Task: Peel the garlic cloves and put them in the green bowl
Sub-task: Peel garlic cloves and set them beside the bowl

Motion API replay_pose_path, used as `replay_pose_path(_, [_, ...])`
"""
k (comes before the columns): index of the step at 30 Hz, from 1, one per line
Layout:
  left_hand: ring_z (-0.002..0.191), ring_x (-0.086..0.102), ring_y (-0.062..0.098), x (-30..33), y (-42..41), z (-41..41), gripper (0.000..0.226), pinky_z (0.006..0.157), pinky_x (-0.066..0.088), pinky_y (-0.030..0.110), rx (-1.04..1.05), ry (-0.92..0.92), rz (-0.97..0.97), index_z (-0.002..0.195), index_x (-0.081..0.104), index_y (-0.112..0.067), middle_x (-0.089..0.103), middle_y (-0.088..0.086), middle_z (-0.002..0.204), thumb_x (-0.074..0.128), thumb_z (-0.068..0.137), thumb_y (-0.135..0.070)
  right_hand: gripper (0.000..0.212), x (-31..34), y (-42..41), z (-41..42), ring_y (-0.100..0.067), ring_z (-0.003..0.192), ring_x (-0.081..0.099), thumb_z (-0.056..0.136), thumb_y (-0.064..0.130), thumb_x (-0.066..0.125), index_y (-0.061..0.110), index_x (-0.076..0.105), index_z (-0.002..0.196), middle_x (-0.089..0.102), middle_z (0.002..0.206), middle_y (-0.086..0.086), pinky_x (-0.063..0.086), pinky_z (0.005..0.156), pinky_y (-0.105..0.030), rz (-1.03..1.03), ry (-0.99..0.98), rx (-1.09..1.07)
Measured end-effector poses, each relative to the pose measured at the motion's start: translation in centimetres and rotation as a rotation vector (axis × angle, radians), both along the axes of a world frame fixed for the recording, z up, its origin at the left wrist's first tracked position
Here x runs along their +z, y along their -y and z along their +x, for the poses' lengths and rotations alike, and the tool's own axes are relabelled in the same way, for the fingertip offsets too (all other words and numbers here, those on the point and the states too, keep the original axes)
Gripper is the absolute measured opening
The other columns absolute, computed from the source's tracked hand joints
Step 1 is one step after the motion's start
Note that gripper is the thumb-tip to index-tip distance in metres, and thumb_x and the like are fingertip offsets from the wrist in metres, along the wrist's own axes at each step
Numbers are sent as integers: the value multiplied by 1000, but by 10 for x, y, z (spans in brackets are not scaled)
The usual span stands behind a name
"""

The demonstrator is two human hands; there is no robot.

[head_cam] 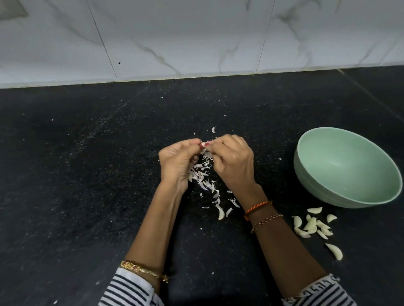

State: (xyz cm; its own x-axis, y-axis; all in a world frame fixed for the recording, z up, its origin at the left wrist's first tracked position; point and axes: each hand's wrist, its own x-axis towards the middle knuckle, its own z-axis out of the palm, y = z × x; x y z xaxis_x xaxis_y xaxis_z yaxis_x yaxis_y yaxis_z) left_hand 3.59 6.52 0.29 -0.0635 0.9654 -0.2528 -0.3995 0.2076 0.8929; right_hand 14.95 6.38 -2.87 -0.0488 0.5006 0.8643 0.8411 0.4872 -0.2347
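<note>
Head view: a garlic clove (203,144) is pinched between left hand (177,162) and right hand (232,160).
Peels (203,176) are scattered beneath; peeled cloves (312,225) are heaped beside the green bowl (313,171).

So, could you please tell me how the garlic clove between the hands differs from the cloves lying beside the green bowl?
The garlic clove is pinched between the left hand and right hand, raised above the black countertop; the pile of pale cloves lies loose on it, untouched. The held clove is mostly hidden; the pile shows fully. None is in the pale green bowl.
</note>
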Motion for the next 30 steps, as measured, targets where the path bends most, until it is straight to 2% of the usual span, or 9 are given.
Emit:
replay_pose_path(6, [39,50,5,4,0,5,33,38,39,9,29,330,-240,52,61,-3,58,4,49,56,80,14,23,4,0,0,-21,51,53,79,-2,54,6,67,61,60,60,-4,36,57,-26,144,53,0])
replay_pose_path(9, [38,49,4,6,2,5,26,39,39,8,26,307,-232,60,60,-2,58,4,48,56,82,11,21,2,0,1,-21,55,58,81,4,55,5,70,65,64,64,-5,44,55,-29,70,-67,53])
replay_pose_path(11, [40,51,3,8,4,5,21,42,40,8,22,208,-161,68,61,-3,60,2,47,56,82,12,14,7,5,1,-17,62,62,76,-3,61,6,71,70,66,68,-3,49,58,-30,-123,-292,144])
replay_pose_path(14, [48,56,1,7,7,3,20,50,45,10,-3,-6,50,74,64,-6,64,-4,52,57,80,13,25,26,12,-5,0,67,60,78,-13,58,11,63,74,63,73,3,49,64,-17,-482,-969,333])
replay_pose_path(16, [54,58,-1,4,7,1,20,55,47,11,22,-215,192,76,67,-8,66,-8,56,59,79,11,27,29,13,-1,4,67,59,81,-14,54,11,60,78,62,77,1,47,65,-12,-577,-1232,384])
replay_pose_path(20, [67,57,9,-1,8,3,17,64,48,22,-15,-493,340,73,71,-18,69,-3,68,62,82,-6,14,23,16,-1,0,68,59,84,-5,59,7,66,86,65,80,0,49,64,-13,-693,-1105,348])
replay_pose_path(24, [74,64,24,-5,8,3,11,73,52,36,-57,-523,381,76,72,-20,71,7,78,67,81,-11,17,16,14,-3,0,64,62,83,-5,59,10,68,85,66,76,6,49,61,-13,-609,-920,275])
replay_pose_path(26, [76,67,22,-5,5,1,11,75,53,35,-53,-522,366,77,72,-18,72,2,76,67,81,-9,16,13,13,-2,2,63,61,82,-3,61,11,70,86,66,76,11,46,58,-11,-585,-816,231])
replay_pose_path(30, [66,65,6,-3,6,1,17,66,52,18,-104,-432,335,73,71,-15,70,-8,64,66,79,0,14,11,14,-1,4,64,60,81,0,63,10,71,85,64,74,14,45,59,-10,-539,-706,164])
